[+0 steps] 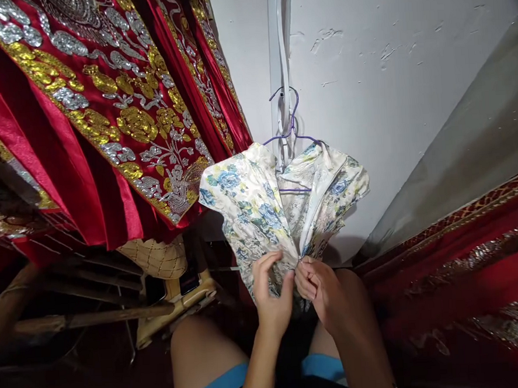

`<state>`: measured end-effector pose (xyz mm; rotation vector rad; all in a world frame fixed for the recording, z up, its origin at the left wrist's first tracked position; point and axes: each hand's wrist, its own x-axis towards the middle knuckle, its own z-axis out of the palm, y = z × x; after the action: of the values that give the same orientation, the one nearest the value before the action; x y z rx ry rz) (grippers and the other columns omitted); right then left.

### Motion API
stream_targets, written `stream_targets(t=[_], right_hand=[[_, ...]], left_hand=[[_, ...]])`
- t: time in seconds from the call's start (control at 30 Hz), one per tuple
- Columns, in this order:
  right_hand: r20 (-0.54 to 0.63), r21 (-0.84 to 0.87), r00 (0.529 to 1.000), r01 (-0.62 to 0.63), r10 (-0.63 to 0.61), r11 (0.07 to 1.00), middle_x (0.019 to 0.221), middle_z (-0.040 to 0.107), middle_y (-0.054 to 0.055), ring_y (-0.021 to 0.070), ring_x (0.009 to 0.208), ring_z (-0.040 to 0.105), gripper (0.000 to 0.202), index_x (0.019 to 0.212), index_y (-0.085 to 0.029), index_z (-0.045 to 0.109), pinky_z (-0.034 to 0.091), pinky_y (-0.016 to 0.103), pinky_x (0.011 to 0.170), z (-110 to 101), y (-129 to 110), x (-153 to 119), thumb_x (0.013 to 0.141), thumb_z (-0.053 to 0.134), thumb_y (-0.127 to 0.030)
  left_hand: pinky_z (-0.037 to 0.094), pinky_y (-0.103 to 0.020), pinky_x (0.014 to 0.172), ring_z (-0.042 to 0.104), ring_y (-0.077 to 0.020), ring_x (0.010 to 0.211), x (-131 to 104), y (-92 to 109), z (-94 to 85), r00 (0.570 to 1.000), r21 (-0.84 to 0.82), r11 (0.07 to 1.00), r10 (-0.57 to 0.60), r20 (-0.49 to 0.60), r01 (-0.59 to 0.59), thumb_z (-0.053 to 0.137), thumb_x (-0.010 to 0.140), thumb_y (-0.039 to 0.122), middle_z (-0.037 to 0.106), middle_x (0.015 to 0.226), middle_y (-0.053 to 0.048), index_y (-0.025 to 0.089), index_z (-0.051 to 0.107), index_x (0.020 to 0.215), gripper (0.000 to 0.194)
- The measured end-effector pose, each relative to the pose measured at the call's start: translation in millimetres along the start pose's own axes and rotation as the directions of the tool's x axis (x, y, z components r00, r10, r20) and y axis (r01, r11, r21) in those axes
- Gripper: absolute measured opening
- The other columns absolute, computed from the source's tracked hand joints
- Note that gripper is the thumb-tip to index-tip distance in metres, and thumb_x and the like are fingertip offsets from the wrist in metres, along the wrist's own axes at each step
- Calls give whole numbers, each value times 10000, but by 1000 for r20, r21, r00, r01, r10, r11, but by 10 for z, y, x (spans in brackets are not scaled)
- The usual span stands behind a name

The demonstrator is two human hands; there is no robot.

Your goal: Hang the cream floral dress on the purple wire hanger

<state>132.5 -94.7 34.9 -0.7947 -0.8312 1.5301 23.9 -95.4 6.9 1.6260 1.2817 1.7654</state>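
Note:
A sleeveless floral dress (260,211), cream with blue and yellow flowers, hangs on a purple wire hanger (297,107) in front of me. Its front gapes in a V, and the two edges meet at a zipper (300,258) low on the chest. My right hand (320,290) pinches the zipper pull at that meeting point; the fingers mostly hide it. Just left of it, my left hand (271,295) is against the lower front of the dress, thumb and fingers apart with nothing between them. The dress's lower part is hidden behind my hands.
Red garments with gold and silver sequins (138,125) hang at the left. Below them stands a bamboo chair (173,307). More red sequined cloth (478,274) lies at the right. Behind the dress are a white wall (367,93) and a pale vertical strip (276,41).

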Motion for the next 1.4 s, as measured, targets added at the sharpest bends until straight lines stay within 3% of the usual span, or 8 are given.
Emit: stream_targets(t=[0.07, 0.2, 0.33, 0.63, 0.97, 1.07, 1.27, 1.4], right_hand=[[-74, -103, 996, 34, -42, 994, 471, 320, -59, 109, 456, 241, 368, 570, -226, 405, 235, 268, 470, -34, -15, -10, 848, 584, -389], [-157, -326, 978, 83, -140, 942, 445, 362, -51, 123, 443, 276, 337, 572, -225, 495, 238, 282, 467, -149, -70, -9, 859, 593, -372], [-108, -432, 982, 94, -155, 897, 411, 409, -46, 127, 412, 332, 360, 548, -226, 509, 265, 286, 462, -205, -124, -2, 856, 609, -384], [-195, -228, 978, 28, -73, 973, 389, 434, -43, 100, 384, 316, 284, 688, -186, 694, 224, 255, 413, -173, -164, 85, 813, 654, -437], [-62, -238, 959, 256, -278, 937, 409, 403, -67, 58, 362, 268, 134, 707, -125, 689, 178, 213, 353, 147, -1218, 865, 771, 657, -238], [-21, -205, 920, 379, -392, 902, 406, 389, -66, 53, 362, 262, 141, 686, -129, 678, 175, 197, 348, 294, -1480, 1008, 784, 610, -204], [30, -322, 867, 479, -497, 817, 415, 470, -44, 61, 350, 333, 187, 703, -153, 672, 221, 184, 350, 380, -1428, 976, 835, 577, -246], [81, -359, 876, 470, -475, 806, 421, 491, -42, 66, 351, 373, 201, 686, -170, 657, 248, 183, 357, 357, -1302, 939, 839, 561, -258]], left_hand=[[403, -402, 1035, 554, -257, 1151, 62, 35, 68, 977, -44, 999, 9, 214, 0, 527, 954, 185, 616, 1147, -113, 222, 607, 1142, 208], [421, -369, 966, 564, -241, 1076, 165, 34, 177, 928, -62, 997, -25, 372, 51, 494, 952, 168, 613, 1099, -102, 213, 561, 1162, 225], [422, -329, 876, 576, -230, 984, 166, 10, 252, 935, -37, 997, -48, 352, 66, 495, 913, 130, 615, 979, -67, 208, 556, 1016, 144], [394, -302, 778, 541, -206, 866, 134, 68, 209, 933, 1, 998, -56, 356, 59, 467, 958, 177, 563, 861, -50, 200, 515, 829, 140], [378, -259, 685, 515, -164, 752, 118, -5, 259, 926, 56, 997, -66, 372, 49, 482, 906, 125, 525, 794, -19, 197, 480, 791, 136], [389, -261, 689, 526, -166, 753, 152, -73, 237, 909, 93, 995, -63, 412, 26, 486, 891, 110, 533, 788, -17, 196, 493, 799, 126], [439, -280, 718, 571, -171, 778, 603, -43, 121, 835, 124, 981, 57, 547, -148, 528, 867, 87, 615, 855, -32, 189, 601, 893, 128], [492, -307, 808, 608, -157, 816, 1172, 374, 118, 911, -69, 955, 297, 286, -290, 541, 947, 190, 653, 1034, -68, 201, 566, 1259, 314]])
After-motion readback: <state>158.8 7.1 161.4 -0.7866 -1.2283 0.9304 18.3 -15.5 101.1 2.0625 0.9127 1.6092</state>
